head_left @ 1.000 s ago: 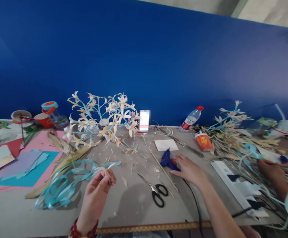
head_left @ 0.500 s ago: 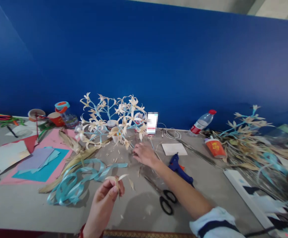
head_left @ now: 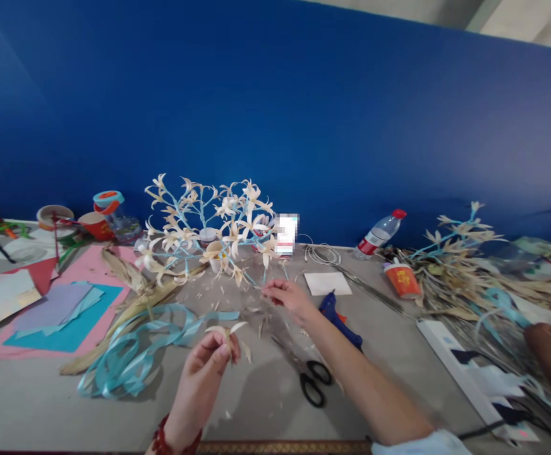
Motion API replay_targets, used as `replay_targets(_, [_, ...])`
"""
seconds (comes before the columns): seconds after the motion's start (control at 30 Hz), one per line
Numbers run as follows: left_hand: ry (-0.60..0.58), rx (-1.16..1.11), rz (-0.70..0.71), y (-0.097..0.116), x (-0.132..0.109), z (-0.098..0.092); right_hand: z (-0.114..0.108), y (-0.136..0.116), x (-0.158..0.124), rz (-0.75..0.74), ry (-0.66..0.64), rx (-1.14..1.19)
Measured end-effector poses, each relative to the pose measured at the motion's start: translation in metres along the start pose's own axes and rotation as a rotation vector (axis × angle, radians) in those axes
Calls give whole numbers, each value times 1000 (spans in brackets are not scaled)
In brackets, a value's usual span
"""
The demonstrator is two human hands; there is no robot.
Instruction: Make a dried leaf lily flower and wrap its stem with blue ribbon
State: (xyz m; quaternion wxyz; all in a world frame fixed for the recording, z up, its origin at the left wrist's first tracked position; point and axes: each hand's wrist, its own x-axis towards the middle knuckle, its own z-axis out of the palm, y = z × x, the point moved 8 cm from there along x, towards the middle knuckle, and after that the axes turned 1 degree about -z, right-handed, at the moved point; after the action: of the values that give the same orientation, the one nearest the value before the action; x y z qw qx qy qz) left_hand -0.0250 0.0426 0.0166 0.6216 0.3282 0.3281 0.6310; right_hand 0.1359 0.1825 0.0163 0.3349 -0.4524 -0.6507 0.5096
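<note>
- While plenty is scattered over the grey counter [head_left: 43, 404], the biggest thing on it is the cream straw-flower branch with light-blue stems [head_left: 209, 234], standing upright at the back, middle-ish.
- Next down, a loose light-blue ribbon tangle [head_left: 128, 360] sprawls left of centre.
- My right hand [head_left: 287, 296] is stretched out toward the back, just beside the foot of that branch. The fingertips are drawn together, but honestly I can't tell if anything's in the grip.
- My left hand [head_left: 204, 366] is up near the front edge, just right of the ribbon.
- Someone else's hand [head_left: 550, 344] pokes in at the far right, well apart from mine.
- A blue glue gun [head_left: 337, 313] and black-handled scissors [head_left: 311, 379] lie beside my right forearm, untouched.
- Smallest: a small cream straw flower [head_left: 228, 330], pinched tight by its base in the left grip, petals fanning upward. It sits nearer and to the left of the right grip, and the branch is much closer to the right hand than the left.
</note>
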Motion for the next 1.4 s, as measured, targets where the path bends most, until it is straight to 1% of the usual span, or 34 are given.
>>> replay_targets(0.13, [61, -5, 15, -3, 8, 9, 0, -7, -37, 133, 68, 393])
replay_targets(0.27, [117, -23, -15, -11, 13, 23, 10, -19, -70, 203, 101, 667])
replay_targets(0.43, [26, -3, -35, -17, 12, 50, 26, -24, -92, 265, 90, 953])
replay_targets(0.5, [12, -2, -35, -18, 10, 55, 30, -25, -97, 272, 83, 1037])
replay_targets(0.57, [15, -21, -37, -19, 8, 57, 31, -25, -102, 263, 97, 1057])
replay_targets(0.63, [7, -55, -48, -20, 7, 58, 28, -25, -107, 243, 129, 1031])
replay_targets(0.7, [-12, -98, -82, -22, 7, 59, 21, -26, -112, 192, 176, 935])
replay_targets(0.8, [-25, -156, -154, -26, 6, 59, 4, -30, -121, 63, 276, 721])
replay_targets(0.87, [-33, -193, -189, -28, 5, 60, -6, -34, -125, -39, 332, 621])
replay_targets(0.93, [-50, -223, -211, -29, 3, 61, -11, -38, -129, -132, 355, 545])
replay_targets(1.0, [-70, -233, -225, -30, 2, 64, -11, -41, -129, -199, 325, 476])
replay_targets(1.1, [-102, -226, -248, -31, -1, 70, -5, -46, -128, -286, 220, 427])
replay_targets(1.17, [-121, -229, -277, -32, -3, 73, -5, -53, -128, -370, 181, 380])
replay_targets(1.3, [-119, -247, -336, -35, -6, 76, -8, -66, -132, -485, 176, 169])
replay_targets(1.4, [-127, -224, -333, -33, -7, 76, -8, -75, -138, -546, 200, 19])
